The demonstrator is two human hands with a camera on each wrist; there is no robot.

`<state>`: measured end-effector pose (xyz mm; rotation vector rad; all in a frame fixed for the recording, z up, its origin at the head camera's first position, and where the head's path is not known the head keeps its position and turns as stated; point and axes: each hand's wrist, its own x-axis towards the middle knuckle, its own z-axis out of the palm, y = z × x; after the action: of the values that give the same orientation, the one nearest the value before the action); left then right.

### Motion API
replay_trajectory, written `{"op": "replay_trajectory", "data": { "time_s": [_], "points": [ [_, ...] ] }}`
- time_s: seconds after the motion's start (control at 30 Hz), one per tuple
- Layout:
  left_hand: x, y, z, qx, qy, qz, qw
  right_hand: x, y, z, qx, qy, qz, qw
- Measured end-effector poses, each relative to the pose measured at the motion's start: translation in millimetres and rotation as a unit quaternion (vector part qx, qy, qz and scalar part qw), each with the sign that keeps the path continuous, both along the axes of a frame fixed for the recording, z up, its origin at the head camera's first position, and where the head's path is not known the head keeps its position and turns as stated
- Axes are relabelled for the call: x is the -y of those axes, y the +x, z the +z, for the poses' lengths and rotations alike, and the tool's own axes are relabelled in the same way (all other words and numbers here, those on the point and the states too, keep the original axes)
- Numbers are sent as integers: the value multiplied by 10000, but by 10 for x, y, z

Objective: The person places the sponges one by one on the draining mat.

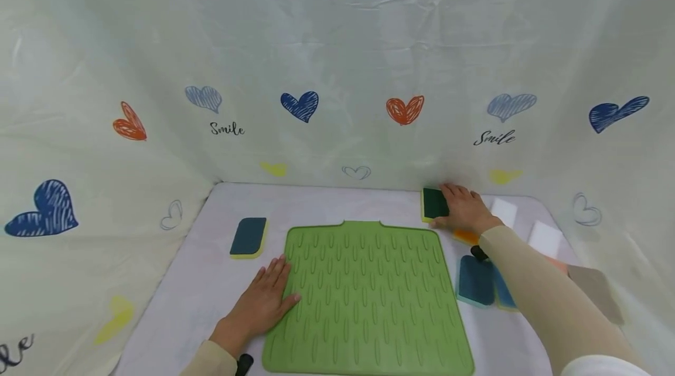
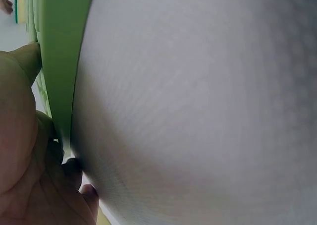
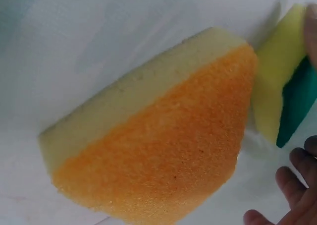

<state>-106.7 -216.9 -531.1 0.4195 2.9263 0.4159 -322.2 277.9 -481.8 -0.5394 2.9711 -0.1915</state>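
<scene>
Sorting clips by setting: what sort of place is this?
Probably a small makeshift tabletop booth: a heart-print sheet hangs behind and beside a white table, which holds a green mat and several sponges. The wider room isn't visible.

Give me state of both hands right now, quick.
Left hand: open, resting at the left edge of the green mat.
Right hand: at the green-and-yellow sponge; can't tell whether it's gripping.

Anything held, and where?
Left hand holds nothing, resting at the green mat. Right hand is at the right end of the green-topped sponge; grip cannot be told.
</scene>
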Motion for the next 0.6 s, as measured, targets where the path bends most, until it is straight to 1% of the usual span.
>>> {"op": "replay_trajectory", "data": {
  "time_s": [0.13, 0.23, 0.3, 0.43, 0.5, 0.6],
  "points": [
    [-14, -1, 0, -4, 1, 7, 10000, -36, -17, 22, 35, -208, -147, 9997],
    [-14, -12, -18, -79, 18, -7, 10000, -74, -47, 20, -138, -282, -183, 9993],
    [-8, -18, -33, -120, 21, -18, 9999, -97, -71, 4, -368, -266, -139, 9989],
    [-5, -14, -27, -169, 85, -14, 9998, -128, -122, -68, -825, -117, -29, 9965],
    [-5, -9, -20, -129, 52, -9, 9999, -131, -136, -108, -885, -58, -16, 9961],
    [-9, 0, 1, -42, -1, 11, 10000, -126, -142, -144, -844, 28, -7, 9964]
  ]
}}
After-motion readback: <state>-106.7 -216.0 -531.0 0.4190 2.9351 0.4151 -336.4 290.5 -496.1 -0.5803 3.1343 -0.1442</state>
